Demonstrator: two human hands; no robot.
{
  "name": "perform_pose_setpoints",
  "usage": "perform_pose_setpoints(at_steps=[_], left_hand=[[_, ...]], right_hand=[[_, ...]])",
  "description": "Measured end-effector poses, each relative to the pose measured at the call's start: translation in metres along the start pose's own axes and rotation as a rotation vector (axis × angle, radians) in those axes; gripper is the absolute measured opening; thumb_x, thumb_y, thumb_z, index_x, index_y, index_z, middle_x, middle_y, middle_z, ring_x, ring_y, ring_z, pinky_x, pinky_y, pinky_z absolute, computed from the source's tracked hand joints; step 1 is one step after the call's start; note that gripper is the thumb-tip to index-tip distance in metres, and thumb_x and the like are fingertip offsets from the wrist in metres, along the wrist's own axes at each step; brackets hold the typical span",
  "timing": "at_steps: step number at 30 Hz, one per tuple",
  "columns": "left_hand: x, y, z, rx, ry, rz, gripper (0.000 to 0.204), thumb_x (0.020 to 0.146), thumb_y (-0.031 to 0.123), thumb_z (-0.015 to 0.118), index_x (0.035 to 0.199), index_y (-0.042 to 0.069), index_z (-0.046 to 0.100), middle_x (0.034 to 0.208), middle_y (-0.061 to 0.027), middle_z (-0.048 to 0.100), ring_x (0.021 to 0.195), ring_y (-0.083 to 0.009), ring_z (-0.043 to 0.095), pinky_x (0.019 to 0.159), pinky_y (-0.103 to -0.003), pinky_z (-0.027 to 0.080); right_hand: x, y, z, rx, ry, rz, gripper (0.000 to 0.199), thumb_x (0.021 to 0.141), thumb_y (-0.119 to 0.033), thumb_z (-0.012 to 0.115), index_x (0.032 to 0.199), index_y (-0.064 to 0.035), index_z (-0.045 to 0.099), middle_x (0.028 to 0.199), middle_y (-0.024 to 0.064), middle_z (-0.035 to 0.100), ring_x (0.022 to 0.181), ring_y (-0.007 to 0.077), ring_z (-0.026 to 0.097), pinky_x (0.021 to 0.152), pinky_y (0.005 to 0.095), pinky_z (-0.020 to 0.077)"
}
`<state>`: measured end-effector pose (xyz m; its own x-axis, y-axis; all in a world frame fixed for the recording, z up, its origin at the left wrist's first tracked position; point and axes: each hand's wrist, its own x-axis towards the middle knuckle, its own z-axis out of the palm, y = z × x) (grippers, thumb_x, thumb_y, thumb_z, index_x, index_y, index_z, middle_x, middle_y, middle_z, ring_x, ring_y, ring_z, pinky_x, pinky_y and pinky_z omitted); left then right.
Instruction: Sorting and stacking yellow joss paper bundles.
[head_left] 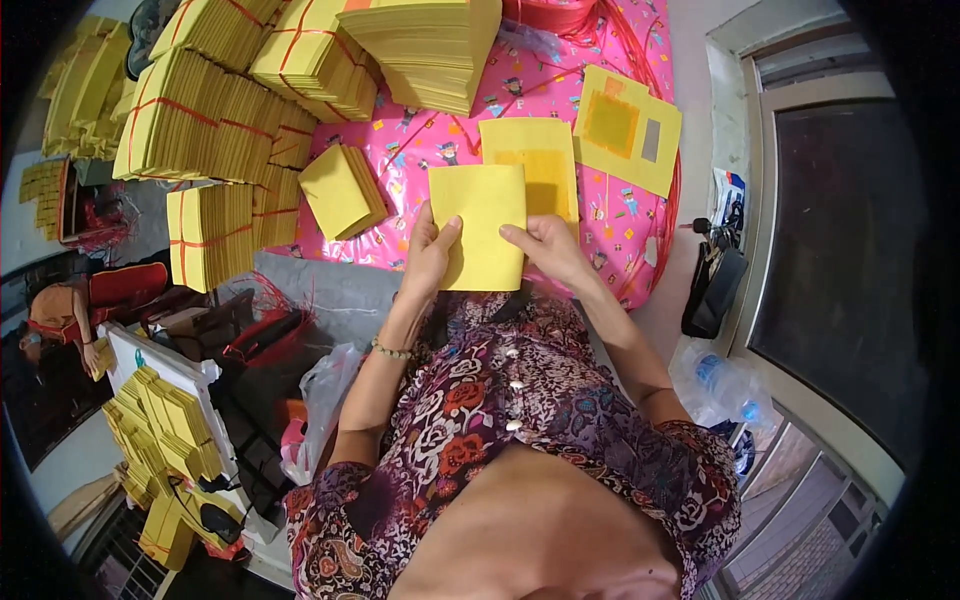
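A folded sheet of yellow paper is held upright in front of my body. My left hand grips its left edge, the thumb lying on the near face. On the opposite edge, my right hand has its thumb pressed against the paper and its fingers behind. Just beyond lies a yellow sheet with an orange square, partly hidden by the held paper. Another yellow sheet, with an orange square and a grey rectangle, rests farther right. To the left sits a small stack of folded yellow paper.
A pink patterned cover spreads over the table. Tall yellow paper bundles tied with red string crowd the far left, and red strands trail along the right. Another person works at a side table at left. Plastic bottles stand at right.
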<state>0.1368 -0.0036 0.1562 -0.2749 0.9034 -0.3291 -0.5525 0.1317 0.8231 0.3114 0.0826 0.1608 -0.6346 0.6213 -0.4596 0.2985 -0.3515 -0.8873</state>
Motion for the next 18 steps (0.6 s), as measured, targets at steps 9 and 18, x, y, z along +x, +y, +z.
perform_pose_setpoints(at_steps=[9, 18], left_hand=[[-0.001, -0.001, -0.012, 0.064, 0.065, 0.035, 0.039, 0.094, 0.006, 0.047, 0.133, 0.002, 0.039, 0.124, -0.0101, 0.055, 0.111, -0.0168, 0.053, 0.093, -0.03, 0.043], [-0.001, 0.001, -0.021, 0.059, 0.168, 0.057, 0.038, 0.094, 0.004, 0.046, 0.131, 0.002, 0.039, 0.121, -0.0099, 0.056, 0.108, -0.0169, 0.054, 0.092, -0.031, 0.044]], right_hand=[[0.001, 0.014, 0.011, 0.034, -0.063, 0.087, 0.033, 0.09, -0.026, 0.062, 0.097, 0.0054, 0.065, 0.079, 0.002, 0.067, 0.068, 0.0045, 0.056, 0.059, 0.0224, 0.0457], [0.003, 0.021, 0.019, 0.037, -0.082, 0.117, 0.025, 0.091, -0.023, 0.059, 0.095, 0.0012, 0.064, 0.08, 0.0027, 0.066, 0.065, 0.0049, 0.057, 0.054, 0.0209, 0.0484]])
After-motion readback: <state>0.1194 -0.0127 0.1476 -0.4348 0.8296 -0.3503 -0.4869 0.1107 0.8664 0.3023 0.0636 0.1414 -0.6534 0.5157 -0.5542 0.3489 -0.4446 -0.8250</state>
